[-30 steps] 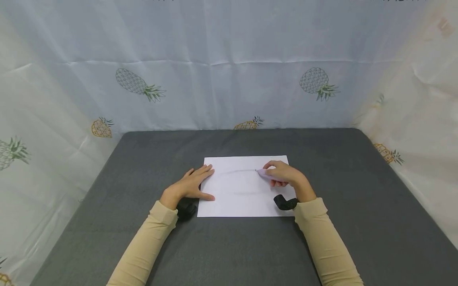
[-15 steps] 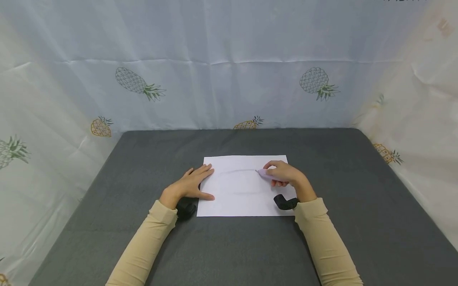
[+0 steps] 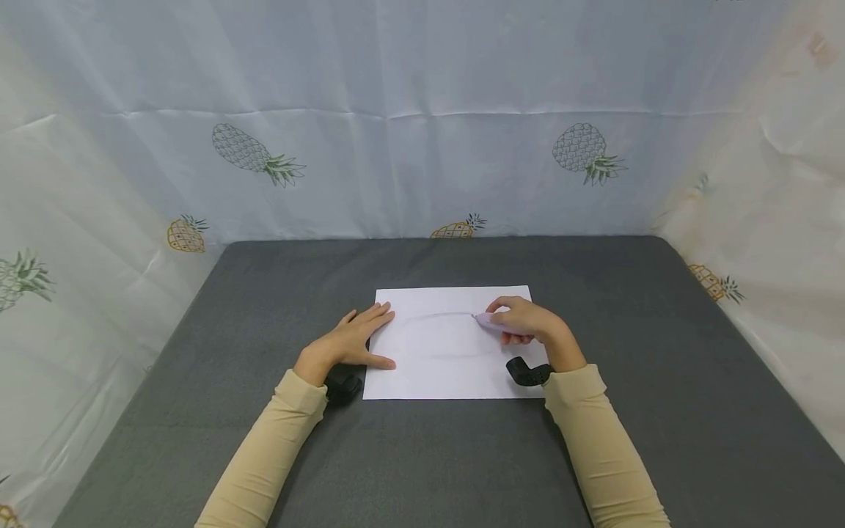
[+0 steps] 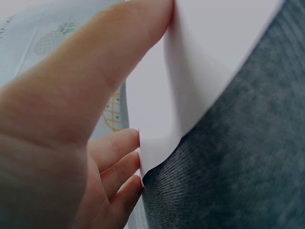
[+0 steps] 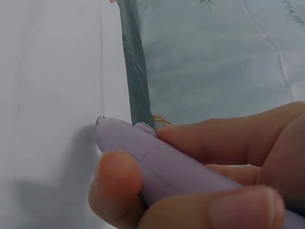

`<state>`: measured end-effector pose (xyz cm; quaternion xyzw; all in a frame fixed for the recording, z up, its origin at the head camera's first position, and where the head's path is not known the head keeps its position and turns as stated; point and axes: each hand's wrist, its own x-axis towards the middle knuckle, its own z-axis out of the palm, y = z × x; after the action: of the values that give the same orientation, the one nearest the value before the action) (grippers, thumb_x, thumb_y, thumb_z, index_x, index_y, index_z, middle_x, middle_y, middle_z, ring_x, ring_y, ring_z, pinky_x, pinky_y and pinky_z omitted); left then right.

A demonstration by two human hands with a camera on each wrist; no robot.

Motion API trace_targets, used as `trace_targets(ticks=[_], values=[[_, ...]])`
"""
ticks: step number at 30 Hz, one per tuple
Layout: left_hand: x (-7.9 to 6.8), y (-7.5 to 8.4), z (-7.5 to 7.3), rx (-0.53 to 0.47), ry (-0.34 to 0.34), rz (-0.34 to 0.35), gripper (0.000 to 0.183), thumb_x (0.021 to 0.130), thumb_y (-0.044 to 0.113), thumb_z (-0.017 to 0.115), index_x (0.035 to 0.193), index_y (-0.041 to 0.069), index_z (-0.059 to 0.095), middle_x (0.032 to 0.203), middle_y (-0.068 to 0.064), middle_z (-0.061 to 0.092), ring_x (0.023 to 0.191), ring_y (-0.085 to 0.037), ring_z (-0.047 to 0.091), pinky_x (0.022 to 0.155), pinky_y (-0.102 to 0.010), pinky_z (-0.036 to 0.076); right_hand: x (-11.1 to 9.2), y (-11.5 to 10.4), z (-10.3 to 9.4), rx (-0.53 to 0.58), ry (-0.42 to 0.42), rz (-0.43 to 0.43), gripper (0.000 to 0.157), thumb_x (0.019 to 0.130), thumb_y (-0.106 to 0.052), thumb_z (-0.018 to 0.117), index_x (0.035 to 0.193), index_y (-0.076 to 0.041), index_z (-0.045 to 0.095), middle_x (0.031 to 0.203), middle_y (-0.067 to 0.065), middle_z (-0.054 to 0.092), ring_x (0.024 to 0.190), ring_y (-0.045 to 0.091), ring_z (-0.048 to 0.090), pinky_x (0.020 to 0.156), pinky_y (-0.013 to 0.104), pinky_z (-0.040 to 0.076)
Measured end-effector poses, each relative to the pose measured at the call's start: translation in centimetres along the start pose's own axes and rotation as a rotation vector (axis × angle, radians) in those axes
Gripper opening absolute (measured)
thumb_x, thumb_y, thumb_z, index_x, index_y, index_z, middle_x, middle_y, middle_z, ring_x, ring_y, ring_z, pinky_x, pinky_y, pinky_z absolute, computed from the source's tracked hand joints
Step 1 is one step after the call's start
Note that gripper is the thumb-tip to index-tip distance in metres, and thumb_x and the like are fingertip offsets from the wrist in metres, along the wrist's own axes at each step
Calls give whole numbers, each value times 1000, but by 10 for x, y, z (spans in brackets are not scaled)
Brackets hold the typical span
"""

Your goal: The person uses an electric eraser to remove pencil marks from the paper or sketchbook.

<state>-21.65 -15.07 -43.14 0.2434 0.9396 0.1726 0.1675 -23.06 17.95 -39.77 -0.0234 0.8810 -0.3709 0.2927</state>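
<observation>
A sheet of white paper [image 3: 436, 374] lies on the dark table in the head view. My left hand [image 3: 353, 341] rests across its left edge, fingers and thumb spread. In the left wrist view the thumb presses on the paper [image 4: 152, 105], which bends up a little near that edge. My right hand [image 3: 528, 323] grips a lilac utility knife [image 5: 157, 162] over the right half of the sheet. Its small metal tip sits on the paper, at the end of a thin straight line [image 5: 101, 67] running across the upper part. Fingers hide the rear of the knife.
Dark grey cloth covers the table [image 3: 422, 462]. A pale curtain [image 3: 409, 169] with printed pineapples hangs behind and at both sides. Black wrist cameras sit under both wrists, the right camera [image 3: 526, 372] over the paper's lower right corner.
</observation>
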Motion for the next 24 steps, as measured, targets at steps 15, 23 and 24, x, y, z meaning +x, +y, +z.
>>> trace_targets(ticks=[15, 23, 24], values=[[0, 1, -1, 4, 2, 0, 99, 78, 48, 76, 153, 8, 26, 164, -12, 17, 152, -32, 17, 122, -62, 9, 4, -2, 6, 31, 41, -11, 36, 99, -24, 45, 130, -7, 48, 56, 0, 53, 44, 8, 40, 44, 20, 32], [0, 0, 1, 4, 2, -1, 99, 78, 48, 76, 153, 9, 26, 164, -11, 18, 152, -32, 17, 122, -61, 9, 7, -1, 8, 38, 62, -6, 36, 100, -26, 45, 131, -8, 48, 56, 0, 54, 44, 8, 39, 43, 20, 33], [0, 0, 1, 6, 3, 1, 99, 78, 48, 76, 153, 9, 26, 164, -11, 18, 152, -32, 17, 122, -61, 9, 7, 0, 8, 39, 59, -6, 36, 100, -26, 45, 131, -9, 48, 56, 0, 54, 44, 8, 39, 43, 20, 33]])
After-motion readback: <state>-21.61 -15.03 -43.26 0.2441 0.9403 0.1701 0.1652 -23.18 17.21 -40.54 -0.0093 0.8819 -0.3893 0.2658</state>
